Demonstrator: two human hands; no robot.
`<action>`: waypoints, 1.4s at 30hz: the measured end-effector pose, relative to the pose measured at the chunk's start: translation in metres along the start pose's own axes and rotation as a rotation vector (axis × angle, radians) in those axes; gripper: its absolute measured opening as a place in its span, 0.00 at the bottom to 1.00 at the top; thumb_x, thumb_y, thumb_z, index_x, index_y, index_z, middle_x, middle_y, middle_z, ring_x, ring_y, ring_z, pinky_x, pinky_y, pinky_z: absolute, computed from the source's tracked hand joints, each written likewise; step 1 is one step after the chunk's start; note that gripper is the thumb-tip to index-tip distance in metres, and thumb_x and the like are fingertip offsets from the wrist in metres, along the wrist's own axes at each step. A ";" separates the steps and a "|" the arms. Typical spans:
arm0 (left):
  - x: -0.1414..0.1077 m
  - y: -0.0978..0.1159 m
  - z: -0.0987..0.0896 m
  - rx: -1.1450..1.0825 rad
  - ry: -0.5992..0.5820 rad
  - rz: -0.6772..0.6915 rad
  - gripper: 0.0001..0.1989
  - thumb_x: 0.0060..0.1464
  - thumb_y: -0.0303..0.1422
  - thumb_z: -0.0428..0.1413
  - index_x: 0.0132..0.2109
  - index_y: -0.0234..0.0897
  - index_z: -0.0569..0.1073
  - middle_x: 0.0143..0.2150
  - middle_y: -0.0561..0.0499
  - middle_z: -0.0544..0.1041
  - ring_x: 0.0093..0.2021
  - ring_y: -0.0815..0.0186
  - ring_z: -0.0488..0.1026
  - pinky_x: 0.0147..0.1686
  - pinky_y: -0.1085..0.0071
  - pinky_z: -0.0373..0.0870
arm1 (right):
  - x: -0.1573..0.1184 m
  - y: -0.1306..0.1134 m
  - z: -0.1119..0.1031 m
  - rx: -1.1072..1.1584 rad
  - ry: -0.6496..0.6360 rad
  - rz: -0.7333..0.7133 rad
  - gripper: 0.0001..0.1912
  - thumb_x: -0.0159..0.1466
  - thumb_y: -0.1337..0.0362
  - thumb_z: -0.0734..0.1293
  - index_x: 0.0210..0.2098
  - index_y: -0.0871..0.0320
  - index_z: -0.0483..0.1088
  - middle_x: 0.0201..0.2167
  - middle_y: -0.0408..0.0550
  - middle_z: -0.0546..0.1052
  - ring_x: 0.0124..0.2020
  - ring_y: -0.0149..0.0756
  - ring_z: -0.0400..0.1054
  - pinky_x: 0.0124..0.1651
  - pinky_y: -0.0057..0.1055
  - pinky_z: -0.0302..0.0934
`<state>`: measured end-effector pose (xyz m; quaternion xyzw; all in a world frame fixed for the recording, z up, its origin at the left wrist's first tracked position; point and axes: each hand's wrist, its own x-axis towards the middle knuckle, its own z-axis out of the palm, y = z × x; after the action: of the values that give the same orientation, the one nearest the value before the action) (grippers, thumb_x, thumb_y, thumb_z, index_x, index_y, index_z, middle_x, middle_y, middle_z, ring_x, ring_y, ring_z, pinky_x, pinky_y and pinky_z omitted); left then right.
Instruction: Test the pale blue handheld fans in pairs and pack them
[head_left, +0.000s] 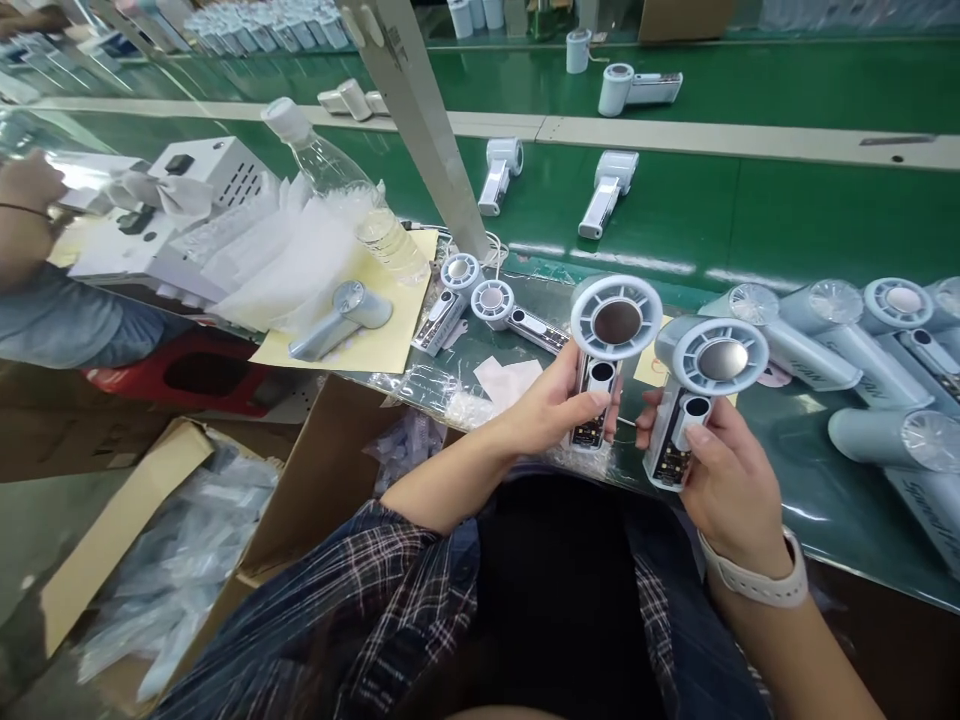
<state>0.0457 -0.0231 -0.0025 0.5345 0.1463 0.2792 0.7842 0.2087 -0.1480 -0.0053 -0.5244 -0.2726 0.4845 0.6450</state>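
Clad in plaid shirt (360, 590), faces green workbench (799, 490); grips handheld fan (616, 320) in left hand (547, 408), second fan (664, 468) in right hand (739, 480), side by side above workbench's near edge, long axes running from near handles (588, 432) to round heads (721, 360) toward workbench's far side, each hand nearest its own fan, thumbs (703, 446) across handle fronts.
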 end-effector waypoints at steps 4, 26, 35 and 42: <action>0.001 0.002 0.001 -0.023 0.046 -0.021 0.29 0.58 0.52 0.66 0.51 0.41 0.61 0.41 0.55 0.71 0.31 0.70 0.75 0.31 0.69 0.77 | 0.001 0.000 -0.002 0.012 0.015 0.006 0.16 0.66 0.53 0.73 0.51 0.51 0.77 0.47 0.51 0.83 0.38 0.41 0.77 0.37 0.38 0.75; -0.001 -0.009 -0.003 -0.038 0.127 -0.100 0.32 0.56 0.50 0.70 0.53 0.42 0.59 0.44 0.50 0.79 0.34 0.61 0.82 0.36 0.61 0.79 | 0.000 0.004 -0.004 -0.003 0.111 0.019 0.11 0.64 0.59 0.72 0.45 0.52 0.81 0.40 0.49 0.83 0.31 0.39 0.74 0.31 0.35 0.71; -0.001 -0.011 -0.005 -0.065 0.129 -0.047 0.26 0.59 0.48 0.67 0.48 0.40 0.61 0.41 0.53 0.77 0.31 0.64 0.82 0.33 0.65 0.78 | 0.001 0.004 -0.004 -0.022 0.122 0.035 0.12 0.63 0.59 0.72 0.46 0.50 0.81 0.42 0.50 0.84 0.33 0.43 0.76 0.33 0.40 0.75; -0.002 -0.006 -0.003 0.044 0.239 -0.100 0.35 0.52 0.50 0.72 0.52 0.40 0.60 0.45 0.49 0.79 0.34 0.62 0.82 0.36 0.64 0.78 | 0.001 0.005 -0.005 0.148 0.065 0.015 0.18 0.65 0.47 0.76 0.46 0.53 0.81 0.37 0.48 0.83 0.30 0.36 0.75 0.28 0.30 0.73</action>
<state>0.0440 -0.0236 -0.0090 0.5067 0.2711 0.2981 0.7621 0.2118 -0.1492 -0.0120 -0.4928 -0.2109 0.4908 0.6868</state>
